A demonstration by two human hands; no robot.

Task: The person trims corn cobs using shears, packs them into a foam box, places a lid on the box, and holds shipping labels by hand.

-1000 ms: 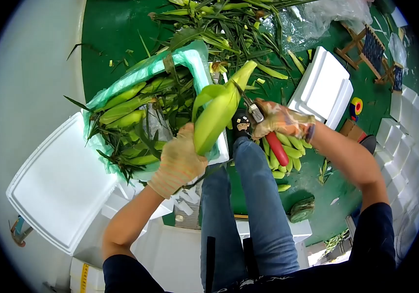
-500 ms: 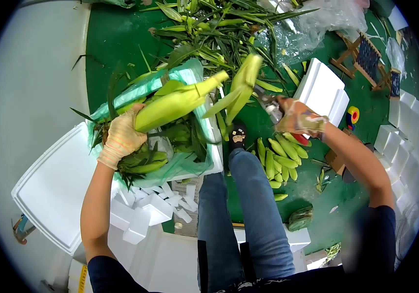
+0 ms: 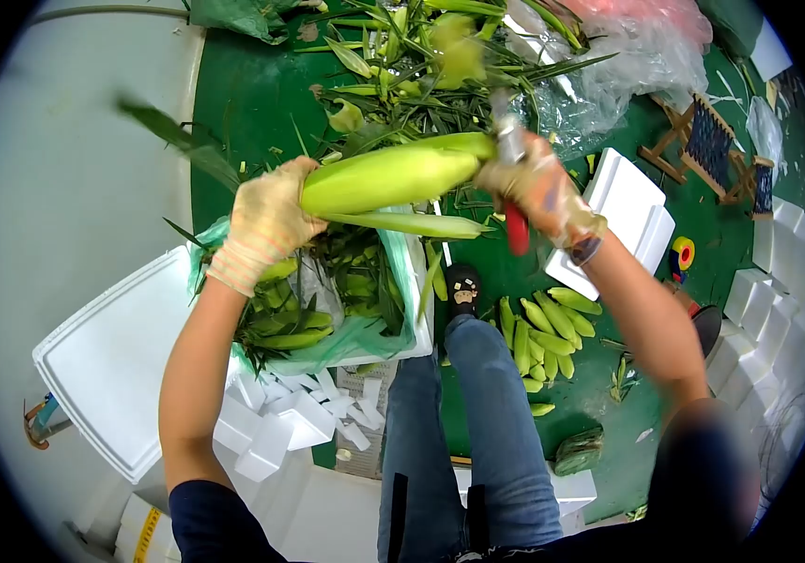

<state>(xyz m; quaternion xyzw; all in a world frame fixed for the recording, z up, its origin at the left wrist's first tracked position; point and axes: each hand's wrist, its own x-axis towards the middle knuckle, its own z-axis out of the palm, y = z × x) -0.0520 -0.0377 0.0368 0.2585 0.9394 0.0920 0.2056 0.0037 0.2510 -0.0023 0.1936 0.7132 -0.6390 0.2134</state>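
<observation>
Your left hand [image 3: 269, 218], in a pale striped glove, has its fingers wrapped tight around one end of a big green ear of corn [image 3: 388, 178]. The ear lies sideways between your left fingers and your right fingers. A long green strip [image 3: 407, 223] sticks out from your left fingers, just under the corn.

Your right hand [image 3: 545, 192], also gloved, has its fingers closed around clippers with a red handle [image 3: 517, 227]. The metal end is near the corn's other end, but it is too blurry to tell if they touch.

Below your left fingers is a white box [image 3: 424, 314] with more corn inside. Below your right fingers, small ears [image 3: 543, 333] lie on the green floor [image 3: 501, 272]. A messy pile of leaves [image 3: 402, 94] is past your fingers.
</observation>
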